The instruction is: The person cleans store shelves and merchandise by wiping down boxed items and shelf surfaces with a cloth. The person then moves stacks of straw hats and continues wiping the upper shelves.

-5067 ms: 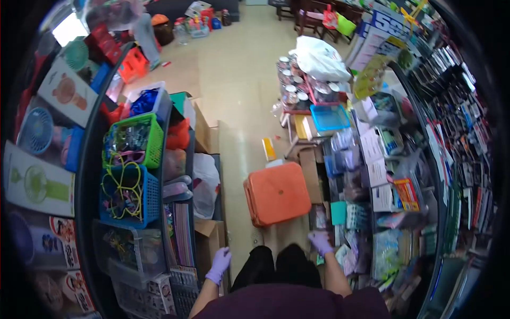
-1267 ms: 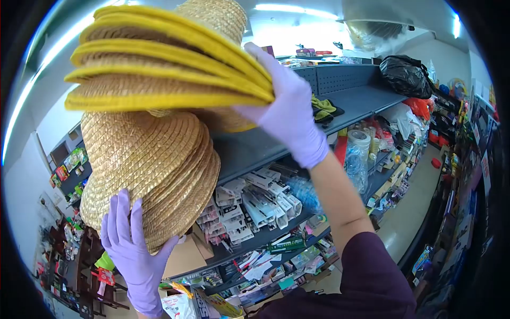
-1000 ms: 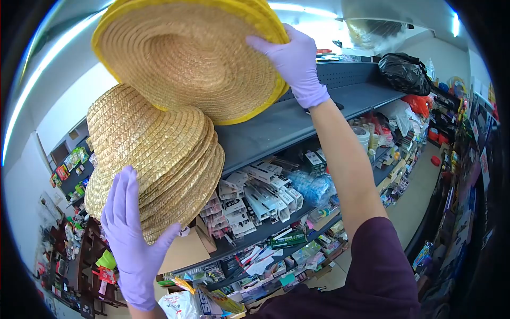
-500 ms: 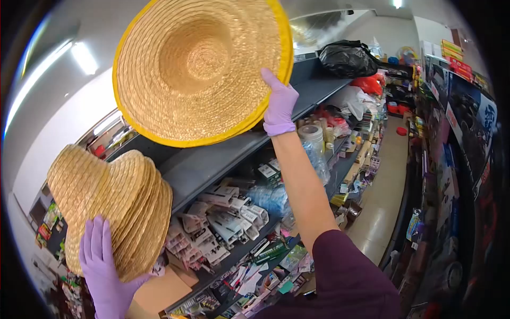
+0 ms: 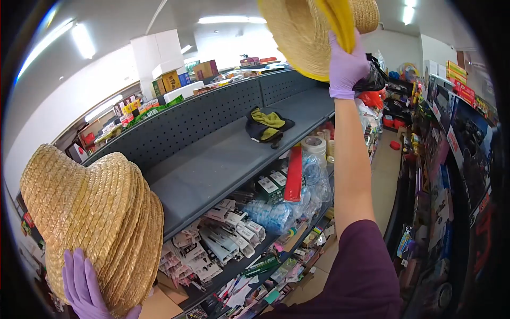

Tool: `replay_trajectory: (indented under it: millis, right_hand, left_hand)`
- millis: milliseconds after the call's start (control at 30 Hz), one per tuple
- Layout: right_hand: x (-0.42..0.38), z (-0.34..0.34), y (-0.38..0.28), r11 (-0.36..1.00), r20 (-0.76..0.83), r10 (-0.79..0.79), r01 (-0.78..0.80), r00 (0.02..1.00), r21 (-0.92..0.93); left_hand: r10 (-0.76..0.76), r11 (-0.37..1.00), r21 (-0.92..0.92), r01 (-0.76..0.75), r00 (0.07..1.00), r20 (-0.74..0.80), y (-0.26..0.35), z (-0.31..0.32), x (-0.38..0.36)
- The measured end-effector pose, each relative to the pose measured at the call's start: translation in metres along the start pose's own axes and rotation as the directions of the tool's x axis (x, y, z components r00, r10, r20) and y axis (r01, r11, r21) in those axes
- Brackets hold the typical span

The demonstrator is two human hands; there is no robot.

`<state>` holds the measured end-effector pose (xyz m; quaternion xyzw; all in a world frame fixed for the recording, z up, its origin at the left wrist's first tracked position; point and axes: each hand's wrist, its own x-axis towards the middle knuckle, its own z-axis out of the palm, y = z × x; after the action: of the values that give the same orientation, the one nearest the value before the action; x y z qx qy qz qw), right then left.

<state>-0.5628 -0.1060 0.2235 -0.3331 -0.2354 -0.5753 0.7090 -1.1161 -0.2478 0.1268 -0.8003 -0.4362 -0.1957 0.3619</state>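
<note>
My right hand [image 5: 348, 72], in a purple glove, is raised at the upper middle and closed around the yellow brim of a straw hat [image 5: 300, 45]. The hat is tilted nearly edge-on and cut off by the top of the view; more than one brim may be layered there. On the left, my gloved left hand [image 5: 82, 287] grips the lower side of a stack of nested straw hats [image 5: 95, 207], fingers spread on the outer brim and thumb underneath. The stack leans beside the left end of the grey metal shelf [image 5: 207, 167].
A dark cap with a yellow-green lining [image 5: 268, 122] lies on the top shelf. Lower shelves hold boxed goods [image 5: 271, 186], a red strip [image 5: 293, 175], tape rolls and plastic wrap. A cardboard box [image 5: 159, 305] is below the hats. An aisle floor [image 5: 382, 181] runs along the right.
My right hand has moved right with the yellow-edged hat, which has turned from facing me to nearly edge-on. The cap on the shelf has come into view. The hat stack sits slightly lower and farther left.
</note>
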Motion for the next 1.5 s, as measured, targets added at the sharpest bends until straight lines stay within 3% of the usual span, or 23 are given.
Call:
replay_trajectory:
  millis: [100, 200, 267, 367, 467, 700, 933, 1133, 1233, 1333, 1400, 1467, 1500]
  right_hand:
    - [-0.026, 0.023, 0.053, 0.957, 0.191, -0.175, 0.212, 0.966, -0.197]
    - [-0.064, 0.041, 0.131, 0.897, 0.436, -0.218, 0.356, 0.873, -0.263]
    - [-0.084, 0.036, 0.166, 0.893, 0.654, -0.039, 0.321, 0.756, -0.317]
    - [-0.095, 0.037, 0.176, 0.836, 0.848, -0.128, 0.516, 0.514, -0.187]
    - [-0.11, 0.042, 0.164, 0.839, 0.831, -0.102, 0.496, 0.546, -0.223]
    - [-0.154, 0.047, 0.202, 0.839, 0.935, 0.093, 0.478, 0.342, -0.259]
    - [-0.144, 0.035, 0.204, 0.85, 0.954, 0.107, 0.472, 0.28, -0.233]
    - [-0.139, 0.015, 0.201, 0.904, 0.923, 0.116, 0.347, 0.366, -0.251]
    - [-0.136, 0.014, 0.198, 0.928, 0.848, 0.009, 0.311, 0.529, -0.204]
    - [-0.114, 0.015, 0.118, 0.999, 0.945, -0.009, 0.035, 0.327, -0.003]
    - [-0.098, 0.004, 0.038, 0.9, 0.99, -0.088, -0.434, -0.113, 0.03]
    - [-0.112, 0.002, 0.001, 0.897, 0.952, -0.198, -0.434, -0.235, 0.08]
    - [-0.124, 0.004, -0.004, 0.96, 0.964, -0.146, -0.267, -0.222, 0.084]
  left_hand:
    - [-0.014, 1.0, -0.018, 0.015, 1.0, 0.007, 0.001, 0.001, 0.0]
    - [-0.028, 0.999, -0.028, 0.028, 1.0, 0.011, 0.002, 0.0, 0.0]
    - [-0.037, 0.999, -0.033, 0.038, 0.999, 0.019, 0.002, 0.0, 0.0]
    - [-0.058, 0.998, -0.026, 0.059, 0.998, 0.037, 0.004, -0.001, 0.002]
    - [-0.073, 0.997, -0.013, 0.073, 0.997, 0.031, 0.007, 0.002, 0.003]
    - [-0.068, 0.997, -0.021, 0.068, 0.998, -0.004, 0.003, 0.008, -0.002]
    - [0.038, 0.989, 0.141, -0.044, 0.998, 0.051, -0.025, 0.022, -0.017]
    - [-0.064, 0.998, -0.027, 0.063, 0.998, -0.025, 0.001, 0.01, -0.004]
    - [-0.059, 0.998, 0.025, 0.06, 0.998, -0.017, -0.002, 0.016, -0.009]
    - [-0.045, 0.997, 0.065, 0.046, 0.999, -0.013, -0.018, 0.026, -0.02]
    - [-0.034, 0.997, 0.068, 0.035, 0.999, -0.021, -0.022, 0.03, -0.022]
    - [-0.033, 0.998, 0.061, 0.035, 0.999, -0.033, -0.021, 0.03, -0.022]
    - [-0.041, 0.997, 0.061, 0.043, 0.999, -0.026, -0.019, 0.029, -0.021]
